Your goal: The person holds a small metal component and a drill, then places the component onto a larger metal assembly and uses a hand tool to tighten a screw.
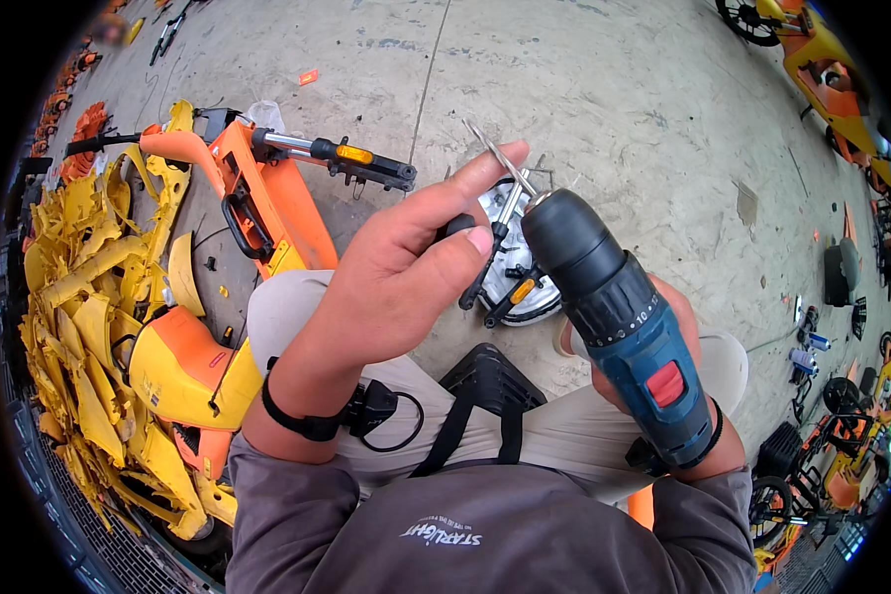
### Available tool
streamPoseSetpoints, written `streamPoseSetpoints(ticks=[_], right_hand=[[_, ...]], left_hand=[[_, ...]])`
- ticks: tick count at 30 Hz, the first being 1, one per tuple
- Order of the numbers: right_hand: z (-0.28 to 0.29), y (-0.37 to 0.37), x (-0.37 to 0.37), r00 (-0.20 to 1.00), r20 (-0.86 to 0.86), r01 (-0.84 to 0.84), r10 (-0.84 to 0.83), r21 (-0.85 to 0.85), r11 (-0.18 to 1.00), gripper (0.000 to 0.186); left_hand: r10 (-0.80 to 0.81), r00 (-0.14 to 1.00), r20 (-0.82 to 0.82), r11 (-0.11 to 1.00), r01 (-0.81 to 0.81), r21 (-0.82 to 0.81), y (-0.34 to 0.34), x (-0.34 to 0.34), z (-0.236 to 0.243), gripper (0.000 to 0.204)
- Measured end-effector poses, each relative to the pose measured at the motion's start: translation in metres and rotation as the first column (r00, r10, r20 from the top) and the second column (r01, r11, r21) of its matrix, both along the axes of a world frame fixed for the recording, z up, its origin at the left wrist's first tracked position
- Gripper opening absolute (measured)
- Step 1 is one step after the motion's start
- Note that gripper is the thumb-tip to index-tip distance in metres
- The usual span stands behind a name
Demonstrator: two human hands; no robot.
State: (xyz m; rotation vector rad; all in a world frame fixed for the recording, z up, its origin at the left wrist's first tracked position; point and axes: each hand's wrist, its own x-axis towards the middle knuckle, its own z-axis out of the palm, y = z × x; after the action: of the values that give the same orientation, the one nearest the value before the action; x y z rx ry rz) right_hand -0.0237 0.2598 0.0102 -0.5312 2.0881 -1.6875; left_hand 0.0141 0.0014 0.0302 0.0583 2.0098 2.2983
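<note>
Gripping the cordless drill with your right hand, you have its body slanting up and to the left above your right thigh. The fingers look closed around it, though the casing hides most of them; that slant probably serves to bring the nose within reach of your other hand. Out of the chuck runs a slim metal bit. It crosses in front of the extended index finger of your left hand, which may be there to steady or guide it. Thumb and index stand apart with a small dark piece showing between them; whether you are pinching it cannot be told, as the remaining fingers are hidden.

Around your left wrist a black strap carries a small module, set behind the palm, presumably to leave it free. Between your thighs sits a ribbed black plastic part with straps running toward your waist.

Below your hands, a rounded white part lies on the concrete floor, a black piece with an amber reflector over its near edge. By your left knee rests a yellow-and-orange fairing, and past it an orange bike body. A heap of yellow plastic panels lies farther left, loosely layered, perhaps gathered by kind. Far off at the upper right stands a yellow-and-orange bike.
</note>
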Motion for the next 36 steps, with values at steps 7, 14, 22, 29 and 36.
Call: streamPoseSetpoints(ticks=[7, 14, 22, 29, 36], right_hand=[[0.0033, -0.0032, 0.0013, 1.0, -0.001, -0.001, 0.001, 0.054, 0.999, 0.018], [0.0051, -0.0077, 0.0034, 0.986, 0.13, 0.109, -0.101, -0.054, 0.993, 0.018], [0.0015, -0.0021, 0.0003, 1.0, -0.01, 0.011, -0.011, 0.019, 1.0, 0.02], [0.0072, -0.0051, 0.0006, 0.998, 0.043, 0.038, -0.037, -0.007, 0.999, 0.02], [0.0027, -0.0005, 0.0007, 0.999, 0.044, 0.006, -0.006, 0.002, 1.0, 0.018]], left_hand=[[0.025, 1.0, -0.011, 1.0, -0.025, 0.0, 0.0035, -0.0005, 0.0012, 0.041], [0.008, 1.0, -0.001, 1.0, -0.008, 0.023, 0.0014, 0.0003, -0.0008, 0.044], [0.013, 1.0, -0.008, 1.0, -0.013, 0.013, 0.0, -0.0004, -0.0011, 0.032], [0.014, 1.0, -0.007, 1.0, -0.014, 0.008, 0.0018, -0.001, -0.0022, 0.013], [0.061, 0.998, -0.02, 0.995, -0.062, -0.073, 0.0057, -0.0013, -0.0007, 0.058]])
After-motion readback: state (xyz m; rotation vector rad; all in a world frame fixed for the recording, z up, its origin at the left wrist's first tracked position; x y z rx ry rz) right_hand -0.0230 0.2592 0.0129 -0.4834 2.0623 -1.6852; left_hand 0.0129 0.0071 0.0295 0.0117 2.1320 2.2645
